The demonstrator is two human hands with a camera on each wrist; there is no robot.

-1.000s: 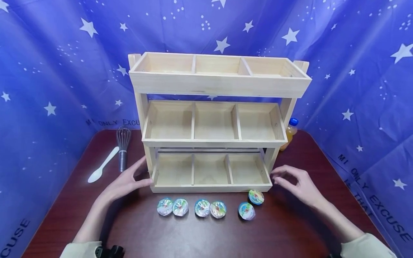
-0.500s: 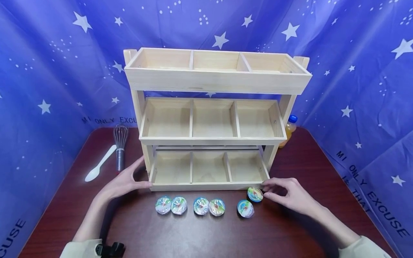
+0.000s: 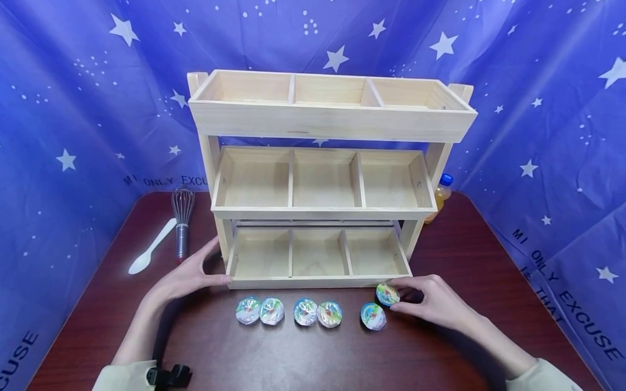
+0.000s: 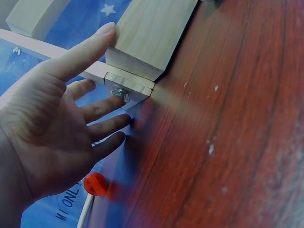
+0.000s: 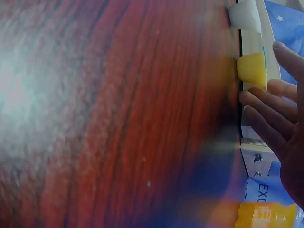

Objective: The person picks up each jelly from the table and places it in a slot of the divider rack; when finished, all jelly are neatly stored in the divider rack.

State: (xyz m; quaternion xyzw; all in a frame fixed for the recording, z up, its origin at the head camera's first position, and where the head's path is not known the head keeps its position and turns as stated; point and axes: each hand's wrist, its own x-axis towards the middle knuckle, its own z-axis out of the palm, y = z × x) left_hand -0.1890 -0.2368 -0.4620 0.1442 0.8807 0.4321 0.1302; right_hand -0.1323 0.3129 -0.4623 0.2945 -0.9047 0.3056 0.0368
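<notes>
A three-tier wooden rack [image 3: 323,122] with divided trays stands upright on the table. By its lower left corner is my left hand [image 3: 193,274], thumb tip right at the bottom tray's end; the left wrist view shows its fingers spread beside the rack's foot [image 4: 128,85]. My right hand [image 3: 437,298] reaches to the right-hand small foil-lidded cup [image 3: 388,295], with fingertips and thumb at its right side. In the right wrist view that cup [image 5: 252,69] has a yellow body, and the thumb stands apart from it. Another lidded cup [image 3: 374,316] sits just in front.
Two pairs of similar cups, including a left cup [image 3: 248,310] and a middle cup [image 3: 305,312], line the rack's front. At left lie a whisk [image 3: 182,220] and a white spoon [image 3: 151,247]. A blue-capped orange bottle [image 3: 441,195] stands behind the rack's right side.
My right hand has moved left and forward from the rack's right corner to the nearest cup. My left hand stays by the rack; the head view has shifted slightly.
</notes>
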